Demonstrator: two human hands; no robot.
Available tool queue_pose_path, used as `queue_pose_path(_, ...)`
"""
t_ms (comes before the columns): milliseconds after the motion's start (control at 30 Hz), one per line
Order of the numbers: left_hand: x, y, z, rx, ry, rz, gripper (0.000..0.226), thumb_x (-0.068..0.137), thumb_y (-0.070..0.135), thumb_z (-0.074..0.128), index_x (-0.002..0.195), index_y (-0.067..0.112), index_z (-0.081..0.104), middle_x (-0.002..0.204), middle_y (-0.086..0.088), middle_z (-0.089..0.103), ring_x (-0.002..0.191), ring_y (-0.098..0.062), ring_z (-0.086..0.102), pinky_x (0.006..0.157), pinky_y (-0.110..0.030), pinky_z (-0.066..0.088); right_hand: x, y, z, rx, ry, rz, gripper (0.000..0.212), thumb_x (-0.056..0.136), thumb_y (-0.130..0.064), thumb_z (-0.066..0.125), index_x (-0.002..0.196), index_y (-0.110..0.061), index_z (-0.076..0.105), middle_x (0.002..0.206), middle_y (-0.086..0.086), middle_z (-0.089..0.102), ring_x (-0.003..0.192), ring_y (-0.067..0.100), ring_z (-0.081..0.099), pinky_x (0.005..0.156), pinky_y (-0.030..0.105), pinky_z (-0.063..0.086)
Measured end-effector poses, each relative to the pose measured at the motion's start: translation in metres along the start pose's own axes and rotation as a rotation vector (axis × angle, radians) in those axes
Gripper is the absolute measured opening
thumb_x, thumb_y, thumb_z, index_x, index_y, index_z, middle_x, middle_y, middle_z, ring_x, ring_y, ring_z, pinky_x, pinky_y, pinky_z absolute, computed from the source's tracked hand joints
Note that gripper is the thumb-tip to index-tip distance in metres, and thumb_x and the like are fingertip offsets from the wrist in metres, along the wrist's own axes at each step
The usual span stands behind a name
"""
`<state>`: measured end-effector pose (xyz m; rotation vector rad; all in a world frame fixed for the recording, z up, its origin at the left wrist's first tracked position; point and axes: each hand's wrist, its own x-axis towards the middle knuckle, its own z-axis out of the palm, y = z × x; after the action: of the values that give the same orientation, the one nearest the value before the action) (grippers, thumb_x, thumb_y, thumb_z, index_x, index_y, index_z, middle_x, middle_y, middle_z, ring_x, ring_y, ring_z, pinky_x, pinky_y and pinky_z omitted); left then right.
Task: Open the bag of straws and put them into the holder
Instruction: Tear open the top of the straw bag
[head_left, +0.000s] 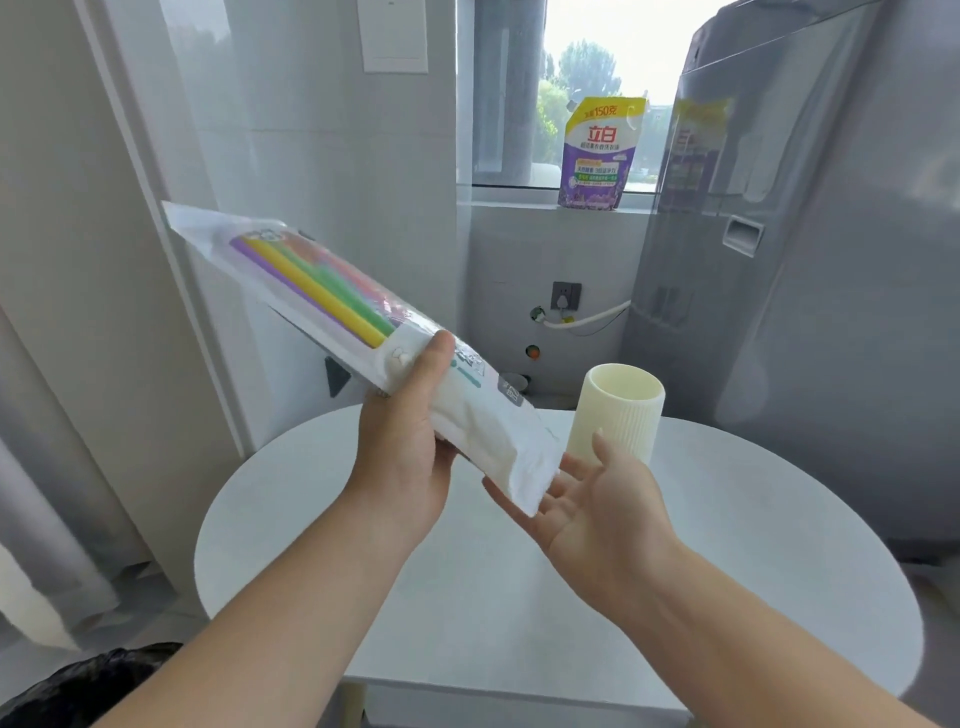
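Above the far half of the round white table (727, 545), the bag of straws (457, 410) was held in the air, clear of the surface and steeply tilted: its upper end pointed up toward the far left, past the table's edge, and its lower end hung over the middle of the table. Through the clear part of the bag, the straws (311, 280) showed as long purple, yellow, green and pink tubes lying side by side.

The left hand (410, 441) gripped the bag near its lower third, with the thumb pressed on top and the fingers curled underneath. The right hand (597, 499) lay open and palm up, fingers spread, just under the bag's lowest corner (whether the skin met the plastic there could not be told). The 2 hands were near each other, with only the bag's white end between them.

The holder (621, 415), a cream ribbed cup, stood upright near the table's far edge, just behind the right hand.

Beyond the table, a purple and yellow detergent pouch (600, 156) stood on the windowsill (519, 195), and a tall grey appliance (805, 260) rose at the right.
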<state>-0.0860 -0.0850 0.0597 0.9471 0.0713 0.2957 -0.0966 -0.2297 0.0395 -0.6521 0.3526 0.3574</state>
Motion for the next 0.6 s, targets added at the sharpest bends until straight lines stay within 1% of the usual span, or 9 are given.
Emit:
queue_pose_path(67, -0.005, -0.005, 0.006, 0.118, -0.068, 0.090, 0.053, 0.085, 0.029, 0.077, 0.134, 0.021, 0.062, 0.114, -0.001, 0.075, 0.108, -0.020, 0.073, 0.082, -0.035, 0.059, 0.002, -0.001, -0.002, 0.031, 0.014, 0.024, 0.048, 0.106, -0.036, 0.040, 0.129, 0.002, 0.057, 0.119, 0.025, 0.071, 0.106, 0.043, 0.071, 0.102, 0.055, 0.050)
queue_pose_path(100, -0.008, -0.008, 0.010, 0.173, -0.102, 0.134, 0.049, 0.082, 0.028, 0.077, 0.129, 0.027, 0.064, 0.113, 0.004, 0.076, 0.109, -0.017, 0.072, 0.085, -0.035, 0.059, 0.003, 0.000, -0.002, 0.050, 0.011, 0.047, 0.048, 0.106, -0.034, 0.039, 0.128, 0.002, 0.059, 0.119, 0.025, 0.071, 0.110, 0.043, 0.070, 0.104, 0.054, 0.049)
queue_pose_path(167, -0.012, -0.012, 0.014, 0.236, -0.148, 0.192, 0.042, 0.079, 0.027, 0.076, 0.118, 0.036, 0.064, 0.108, 0.012, 0.077, 0.106, -0.010, 0.073, 0.085, -0.032, 0.059, 0.000, 0.000, 0.000, 0.075, 0.005, 0.067, 0.047, 0.106, -0.029, 0.035, 0.122, 0.004, 0.064, 0.117, 0.026, 0.072, 0.113, 0.043, 0.068, 0.105, 0.053, 0.048)
queue_pose_path(200, -0.013, -0.014, 0.015, 0.250, -0.159, 0.208, 0.041, 0.079, 0.027, 0.076, 0.117, 0.037, 0.064, 0.107, 0.014, 0.077, 0.105, -0.009, 0.073, 0.084, -0.031, 0.058, -0.001, 0.000, 0.001, 0.070, 0.011, 0.065, 0.045, 0.106, -0.025, 0.035, 0.118, 0.005, 0.066, 0.115, 0.026, 0.073, 0.112, 0.043, 0.068, 0.103, 0.054, 0.049)
queue_pose_path(300, -0.011, -0.016, 0.014, 0.251, -0.138, 0.206, 0.043, 0.080, 0.025, 0.078, 0.119, 0.038, 0.062, 0.107, 0.014, 0.077, 0.104, -0.008, 0.073, 0.081, -0.028, 0.058, -0.001, 0.002, 0.000, -0.015, 0.045, 0.037, 0.031, 0.104, -0.014, 0.040, 0.111, 0.006, 0.063, 0.110, 0.024, 0.075, 0.103, 0.043, 0.072, 0.088, 0.056, 0.057)
queue_pose_path(400, -0.006, -0.016, 0.011, 0.204, -0.047, 0.139, 0.042, 0.089, 0.023, 0.076, 0.127, 0.032, 0.062, 0.114, 0.008, 0.076, 0.106, -0.011, 0.073, 0.084, -0.034, 0.060, -0.001, 0.000, -0.003, -0.177, 0.090, 0.000, 0.020, 0.102, -0.013, 0.047, 0.096, 0.002, 0.059, 0.103, 0.022, 0.073, 0.093, 0.042, 0.073, 0.074, 0.054, 0.061)
queue_pose_path(467, 0.000, -0.014, 0.006, 0.148, 0.035, 0.082, 0.041, 0.091, 0.025, 0.074, 0.131, 0.023, 0.062, 0.114, 0.000, 0.075, 0.106, -0.018, 0.074, 0.080, -0.036, 0.061, -0.001, -0.004, -0.004, -0.354, 0.125, -0.035, 0.024, 0.103, -0.021, 0.049, 0.090, -0.003, 0.058, 0.090, 0.015, 0.069, 0.076, 0.035, 0.069, 0.064, 0.044, 0.060)
queue_pose_path(533, 0.006, -0.012, -0.001, 0.093, 0.084, 0.030, 0.039, 0.091, 0.028, 0.075, 0.126, 0.016, 0.064, 0.104, -0.003, 0.073, 0.099, -0.022, 0.073, 0.070, -0.034, 0.060, -0.001, -0.008, -0.006, -0.572, 0.138, -0.076, 0.028, 0.102, -0.028, 0.051, 0.091, -0.004, 0.063, 0.077, 0.011, 0.061, 0.057, 0.023, 0.058, 0.053, 0.033, 0.053)
queue_pose_path(600, 0.011, -0.012, -0.009, 0.040, 0.108, -0.015, 0.032, 0.090, 0.030, 0.076, 0.117, 0.018, 0.065, 0.096, -0.002, 0.070, 0.092, -0.022, 0.070, 0.066, -0.033, 0.059, 0.000, -0.011, -0.008, -0.678, 0.126, -0.122, 0.028, 0.100, -0.029, 0.055, 0.093, -0.004, 0.066, 0.074, 0.009, 0.055, 0.051, 0.018, 0.048, 0.047, 0.028, 0.046)
